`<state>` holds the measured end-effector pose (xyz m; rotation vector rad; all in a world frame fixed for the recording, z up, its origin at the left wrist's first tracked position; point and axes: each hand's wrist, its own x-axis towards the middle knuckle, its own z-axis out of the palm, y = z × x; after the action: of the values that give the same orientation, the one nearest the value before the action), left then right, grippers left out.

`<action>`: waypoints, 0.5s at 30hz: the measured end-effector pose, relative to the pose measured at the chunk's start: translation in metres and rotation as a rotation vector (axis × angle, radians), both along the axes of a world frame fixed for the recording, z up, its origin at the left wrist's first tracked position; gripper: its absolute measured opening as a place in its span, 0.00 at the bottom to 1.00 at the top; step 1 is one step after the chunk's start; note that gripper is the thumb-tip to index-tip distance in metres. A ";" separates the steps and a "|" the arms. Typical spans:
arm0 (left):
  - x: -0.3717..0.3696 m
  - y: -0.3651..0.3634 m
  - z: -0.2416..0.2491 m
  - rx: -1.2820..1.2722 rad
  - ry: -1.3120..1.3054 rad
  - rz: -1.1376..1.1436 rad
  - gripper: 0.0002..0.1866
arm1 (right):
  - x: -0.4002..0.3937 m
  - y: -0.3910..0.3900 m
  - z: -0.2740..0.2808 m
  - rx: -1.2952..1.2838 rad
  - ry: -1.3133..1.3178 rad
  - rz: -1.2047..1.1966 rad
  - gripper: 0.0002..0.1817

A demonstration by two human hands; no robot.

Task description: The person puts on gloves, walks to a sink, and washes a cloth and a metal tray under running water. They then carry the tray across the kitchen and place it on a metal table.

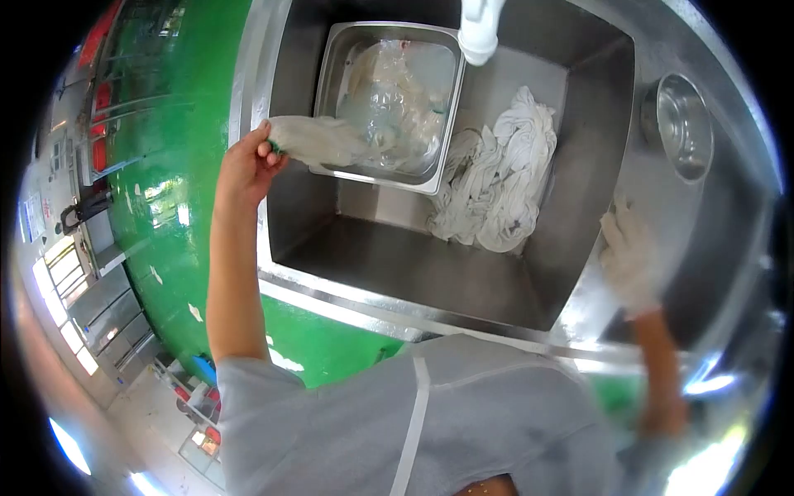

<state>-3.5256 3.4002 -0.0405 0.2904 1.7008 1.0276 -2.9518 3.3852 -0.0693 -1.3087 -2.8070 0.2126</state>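
Note:
My left hand (252, 161) pinches one end of a pale, wet, translucent item (318, 140) with a bit of green at the grip. Its other end reaches over the near-left rim of a metal tray (451, 140). Inside the tray lie clear plastic and pale material (393, 99) in water. My right hand (630, 256), in a whitish glove and blurred, is over the counter right of the sink, fingers apart and holding nothing visible. White wet cloths (500, 178) lie bunched on the sink floor, right of the tray.
A deep metal sink (397, 260) surrounds the tray and cloths. The white faucet (480, 33) hangs over its far side. A round metal bowl (685, 128) stands on the right counter (591, 310). Green floor (174, 207) shows at the left.

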 end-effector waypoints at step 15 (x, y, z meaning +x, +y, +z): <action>0.010 0.016 0.042 -0.149 0.291 0.160 0.19 | 0.006 -0.008 0.020 -0.038 0.102 -0.041 0.27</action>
<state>-3.5156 3.4164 0.0015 0.2171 2.0806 1.0039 -2.9463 3.3777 -0.0490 -1.3222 -2.7017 0.3227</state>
